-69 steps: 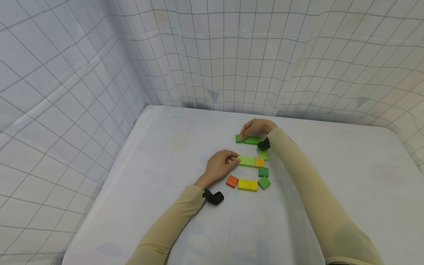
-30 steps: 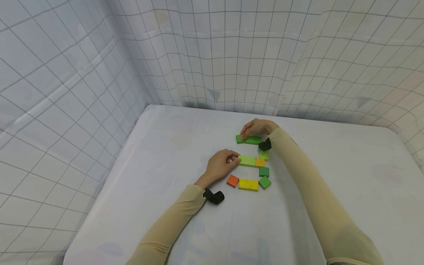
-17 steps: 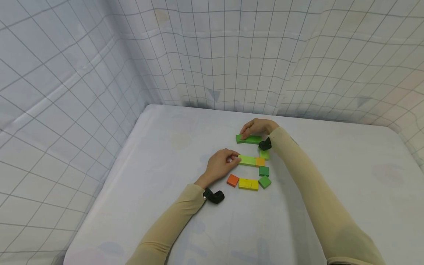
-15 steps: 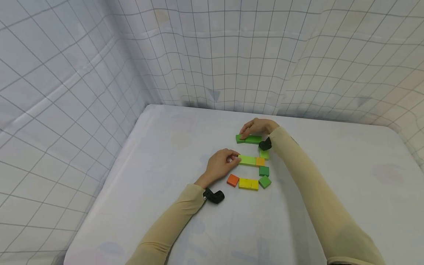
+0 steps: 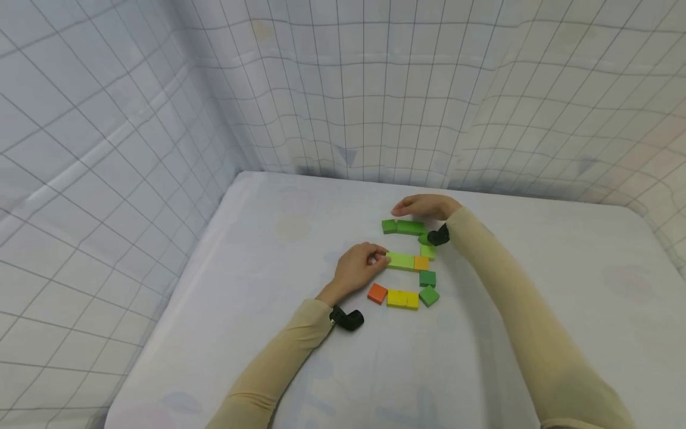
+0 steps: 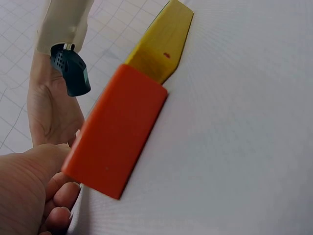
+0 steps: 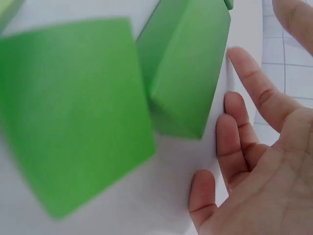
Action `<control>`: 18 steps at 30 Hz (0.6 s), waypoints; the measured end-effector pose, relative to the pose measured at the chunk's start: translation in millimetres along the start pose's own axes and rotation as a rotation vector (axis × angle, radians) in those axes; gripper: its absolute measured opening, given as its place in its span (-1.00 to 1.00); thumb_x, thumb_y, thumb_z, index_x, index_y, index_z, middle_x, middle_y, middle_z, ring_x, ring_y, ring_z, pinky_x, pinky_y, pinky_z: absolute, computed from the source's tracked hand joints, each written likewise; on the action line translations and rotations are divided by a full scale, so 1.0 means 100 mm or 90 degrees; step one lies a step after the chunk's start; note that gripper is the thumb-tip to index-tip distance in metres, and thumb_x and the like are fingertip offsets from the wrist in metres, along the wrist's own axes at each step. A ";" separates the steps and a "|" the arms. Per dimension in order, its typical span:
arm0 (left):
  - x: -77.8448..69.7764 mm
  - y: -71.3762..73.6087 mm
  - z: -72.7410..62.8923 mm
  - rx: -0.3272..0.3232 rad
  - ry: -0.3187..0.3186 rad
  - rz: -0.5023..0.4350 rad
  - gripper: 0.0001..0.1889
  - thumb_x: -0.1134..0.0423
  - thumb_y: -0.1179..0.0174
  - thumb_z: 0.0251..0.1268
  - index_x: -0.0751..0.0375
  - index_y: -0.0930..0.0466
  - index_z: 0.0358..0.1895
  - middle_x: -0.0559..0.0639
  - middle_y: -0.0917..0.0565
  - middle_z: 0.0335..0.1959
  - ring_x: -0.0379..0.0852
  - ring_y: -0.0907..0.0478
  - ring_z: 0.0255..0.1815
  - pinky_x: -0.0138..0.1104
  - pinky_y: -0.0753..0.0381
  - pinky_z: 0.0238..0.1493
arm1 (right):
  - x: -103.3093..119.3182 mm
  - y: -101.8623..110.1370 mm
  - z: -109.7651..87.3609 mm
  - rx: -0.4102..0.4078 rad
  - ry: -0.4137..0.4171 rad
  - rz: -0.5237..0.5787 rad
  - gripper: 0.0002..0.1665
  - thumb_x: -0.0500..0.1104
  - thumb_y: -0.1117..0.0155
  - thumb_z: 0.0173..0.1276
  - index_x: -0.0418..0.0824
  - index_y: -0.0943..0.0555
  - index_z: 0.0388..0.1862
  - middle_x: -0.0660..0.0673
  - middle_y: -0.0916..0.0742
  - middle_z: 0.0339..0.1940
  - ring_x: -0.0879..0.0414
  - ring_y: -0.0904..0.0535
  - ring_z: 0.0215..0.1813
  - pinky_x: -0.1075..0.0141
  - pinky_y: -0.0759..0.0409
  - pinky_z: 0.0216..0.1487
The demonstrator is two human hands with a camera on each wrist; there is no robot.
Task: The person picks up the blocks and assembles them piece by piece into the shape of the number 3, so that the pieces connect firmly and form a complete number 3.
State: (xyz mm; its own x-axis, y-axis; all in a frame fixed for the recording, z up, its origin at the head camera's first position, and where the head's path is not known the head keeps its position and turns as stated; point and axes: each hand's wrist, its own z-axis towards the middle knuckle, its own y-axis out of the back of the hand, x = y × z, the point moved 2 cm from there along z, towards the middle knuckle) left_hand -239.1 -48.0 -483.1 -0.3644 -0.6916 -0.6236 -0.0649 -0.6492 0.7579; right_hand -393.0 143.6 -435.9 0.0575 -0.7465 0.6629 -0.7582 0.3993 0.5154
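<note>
In the head view my left hand [image 5: 356,267] pinches the left end of a long light green block [image 5: 401,261] between thumb and index finger. My right hand [image 5: 426,206] hovers just beyond the far row, its fingers loosely extended with nothing between them. That row is a small green block [image 5: 389,226] and a long green block [image 5: 411,227], with a narrow gap between them. In the right wrist view the open fingers [image 7: 254,73] lie beside the long green block. Another green block [image 5: 423,239] is partly hidden by the right wrist camera.
An orange-yellow block [image 5: 421,263] adjoins the light green one, with a lime block [image 5: 428,252] behind it. Nearer are a dark green block [image 5: 427,278], a tilted green block [image 5: 429,295], yellow blocks [image 5: 402,299] and an orange-red block [image 5: 377,293]. Grid-patterned curtains [image 5: 343,107] border the white table [image 5: 257,238].
My right hand has let go of the small green block and moved up and to the right, uncovering the row and a green corner block. My left hand has stayed in place.
</note>
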 end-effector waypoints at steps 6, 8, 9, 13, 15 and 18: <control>0.00 -0.01 0.03 0.000 -0.003 0.005 -0.69 0.01 -0.13 0.35 0.06 -0.65 0.02 -0.19 -0.53 -0.38 -0.25 -0.39 -0.40 -0.41 -0.36 -0.39 | -0.16 0.08 -0.17 -0.006 0.008 0.022 -0.16 0.27 -0.04 0.38 -0.18 -0.20 0.45 -0.23 -0.18 0.46 -0.14 0.02 0.47 -0.07 0.09 0.37; 0.00 -0.01 0.05 -0.001 -0.001 0.005 -0.69 0.01 -0.12 0.36 0.05 -0.65 0.03 -0.19 -0.53 -0.37 -0.26 -0.39 -0.40 -0.41 -0.36 -0.38 | -0.24 0.11 -0.25 -0.009 0.005 0.034 -0.15 0.27 -0.04 0.39 -0.20 -0.17 0.46 -0.25 -0.18 0.46 -0.15 0.02 0.47 -0.08 0.09 0.37; 0.01 -0.01 0.05 -0.002 0.002 0.004 -0.69 0.01 -0.12 0.36 0.05 -0.65 0.03 -0.19 -0.53 -0.37 -0.26 -0.39 -0.39 -0.40 -0.36 -0.38 | -0.28 0.12 -0.29 -0.012 0.003 0.042 -0.15 0.26 -0.04 0.40 -0.20 -0.15 0.47 -0.26 -0.18 0.46 -0.17 0.02 0.47 -0.08 0.10 0.37; 0.06 0.01 0.04 -0.006 0.019 -0.022 -0.68 0.01 -0.10 0.37 0.06 -0.64 0.04 -0.19 -0.54 -0.35 -0.25 -0.41 -0.39 -0.39 -0.38 -0.37 | -0.46 0.09 -0.46 -0.045 -0.004 0.066 -0.16 0.24 -0.02 0.42 -0.21 -0.12 0.48 -0.28 -0.17 0.46 -0.21 -0.02 0.44 -0.10 0.07 0.36; 0.09 0.03 0.04 -0.013 0.036 -0.055 -0.67 0.00 -0.08 0.39 0.06 -0.62 0.07 -0.17 -0.56 -0.32 -0.23 -0.42 -0.37 -0.37 -0.39 -0.34 | -0.54 0.04 -0.56 -0.075 -0.004 0.084 -0.15 0.25 0.01 0.43 -0.23 -0.10 0.48 -0.30 -0.19 0.45 -0.22 -0.09 0.41 -0.12 0.06 0.35; 0.14 0.13 0.04 -0.036 0.064 -0.114 -0.64 0.00 -0.03 0.43 0.07 -0.57 0.13 -0.10 -0.58 -0.22 -0.19 -0.46 -0.30 -0.33 -0.43 -0.26 | -0.61 -0.04 -0.74 -0.129 0.005 0.124 -0.11 0.28 0.05 0.43 -0.24 -0.05 0.49 -0.33 -0.24 0.41 -0.22 -0.18 0.37 -0.14 0.04 0.33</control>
State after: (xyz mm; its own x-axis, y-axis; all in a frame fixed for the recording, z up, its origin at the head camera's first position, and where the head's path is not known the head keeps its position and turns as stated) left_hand -248.9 -64.5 -481.3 -0.2571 -0.5896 -0.7657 -0.0671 -0.7795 0.6228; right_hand -345.6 227.5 -438.4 -0.0710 -0.6409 0.7643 -0.6106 0.6338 0.4748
